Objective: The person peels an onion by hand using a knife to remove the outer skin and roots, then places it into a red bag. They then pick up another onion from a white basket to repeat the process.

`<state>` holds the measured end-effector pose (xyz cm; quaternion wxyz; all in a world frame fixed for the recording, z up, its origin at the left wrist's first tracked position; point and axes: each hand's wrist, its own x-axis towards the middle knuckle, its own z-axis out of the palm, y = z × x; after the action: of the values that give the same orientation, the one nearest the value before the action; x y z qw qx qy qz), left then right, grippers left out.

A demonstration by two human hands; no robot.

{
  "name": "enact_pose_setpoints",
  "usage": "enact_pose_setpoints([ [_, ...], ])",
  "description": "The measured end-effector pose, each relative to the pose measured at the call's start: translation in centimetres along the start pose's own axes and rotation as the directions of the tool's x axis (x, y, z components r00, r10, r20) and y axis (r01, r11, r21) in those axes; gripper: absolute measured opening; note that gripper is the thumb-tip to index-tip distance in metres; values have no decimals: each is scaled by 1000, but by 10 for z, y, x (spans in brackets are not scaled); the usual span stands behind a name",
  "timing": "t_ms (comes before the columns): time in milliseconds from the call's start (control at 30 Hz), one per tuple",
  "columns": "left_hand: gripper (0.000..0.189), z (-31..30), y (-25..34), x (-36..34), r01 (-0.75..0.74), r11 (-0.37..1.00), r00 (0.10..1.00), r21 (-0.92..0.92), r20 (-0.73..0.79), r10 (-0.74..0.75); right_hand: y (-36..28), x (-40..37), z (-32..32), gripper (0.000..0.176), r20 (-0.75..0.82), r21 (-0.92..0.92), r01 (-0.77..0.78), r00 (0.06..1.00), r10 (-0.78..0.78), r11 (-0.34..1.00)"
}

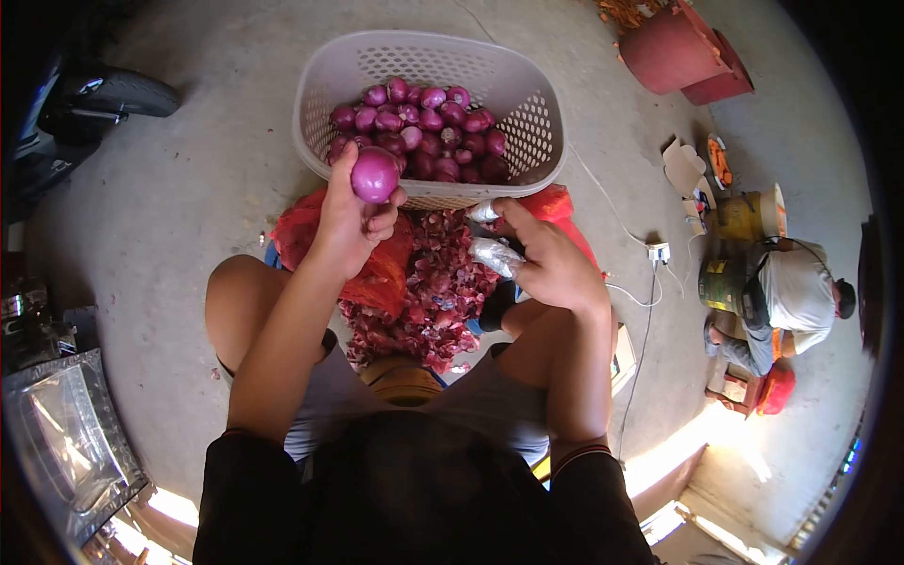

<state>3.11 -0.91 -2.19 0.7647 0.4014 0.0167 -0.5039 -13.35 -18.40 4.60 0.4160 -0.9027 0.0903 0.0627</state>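
A peeled purple onion (376, 175) is held in my left hand (354, 218), at the near rim of a grey plastic basket (315, 118). Many shiny peeled onions (430, 121) lie inside that basket. To the right, my right hand (556, 259) has silvery wrapping on its thumb and index finger, which are spread apart with nothing visible between them. Below both hands is a heap of dark red onion skins (424, 301), with red mesh sacking (381, 278) on its left side.
A person (796, 287) sits at the right beside buckets (720, 284). Red tubs (673, 52) stand at the upper right. A cable with a power socket (658, 252) crosses the floor. A wheel (132, 91) shows at the upper left.
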Motion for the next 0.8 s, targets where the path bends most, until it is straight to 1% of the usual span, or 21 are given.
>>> enact_pose_setpoints([
  [67, 51, -9, -6, 11, 20, 995, 998, 96, -56, -14, 10, 3, 5, 42, -46, -58, 93, 994, -96, 994],
  [167, 55, -22, -12, 24, 112, 990, 989, 83, -104, -103, 12, 3, 5, 42, -32, -152, 17, 999, -22, 988],
  [200, 56, -24, -14, 26, 136, 988, 985, 74, -118, -127, 12, 3, 5, 42, -48, -155, -11, 999, 4, 988],
  [267, 62, -26, -18, 32, 67, 981, 996, 181, -70, -55, 9, 3, 7, 42, -86, -156, -70, 995, 57, 985],
  [300, 66, -22, -18, 33, 33, 972, 999, 233, -41, -24, 8, 2, 6, 41, -100, -153, -39, 995, 23, 987],
  [400, 79, -6, -19, 36, -82, 949, 994, 303, 98, 54, 7, 3, 9, 37, -155, -142, 66, 984, -88, 988],
  [433, 85, -4, -13, 33, -77, 934, 977, 348, 215, 1, 9, 4, 12, 36, -179, -144, 110, 975, -135, 984],
  [467, 85, 2, -11, 30, -129, 940, 975, 315, 216, 61, 10, 5, 12, 35, -204, -148, 153, 962, -182, 977],
  [533, 85, 22, -4, 14, -226, 942, 963, 248, 204, 177, 9, 4, 12, 37, -132, -132, 73, 987, -90, 989],
  [567, 75, 24, -1, 10, -242, 935, 962, 261, 187, 197, 7, 5, 12, 38, -92, -124, 36, 995, -47, 992],
  [600, 70, 19, 2, 9, -219, 889, 971, 403, 182, 157, 2, 7, 11, 39, -66, -101, -40, 997, 33, 994],
  [667, 60, 6, 11, 7, -164, 738, 985, 654, 155, 81, -10, 10, 7, 41, -10, -71, -193, 981, 192, 979],
  [700, 43, -2, 10, 5, -121, 712, 992, 691, 55, 115, -5, 9, 9, 41, -59, -103, -103, 993, 97, 989],
  [767, 39, -27, 8, 0, -39, 578, 999, 815, 37, 15, 11, 8, 18, 42, -147, -178, 72, 984, -99, 981],
  [800, 37, -38, 2, -1, 2, 498, 999, 867, 16, -33, 11, 8, 18, 40, -120, -166, 68, 989, -89, 984],
])
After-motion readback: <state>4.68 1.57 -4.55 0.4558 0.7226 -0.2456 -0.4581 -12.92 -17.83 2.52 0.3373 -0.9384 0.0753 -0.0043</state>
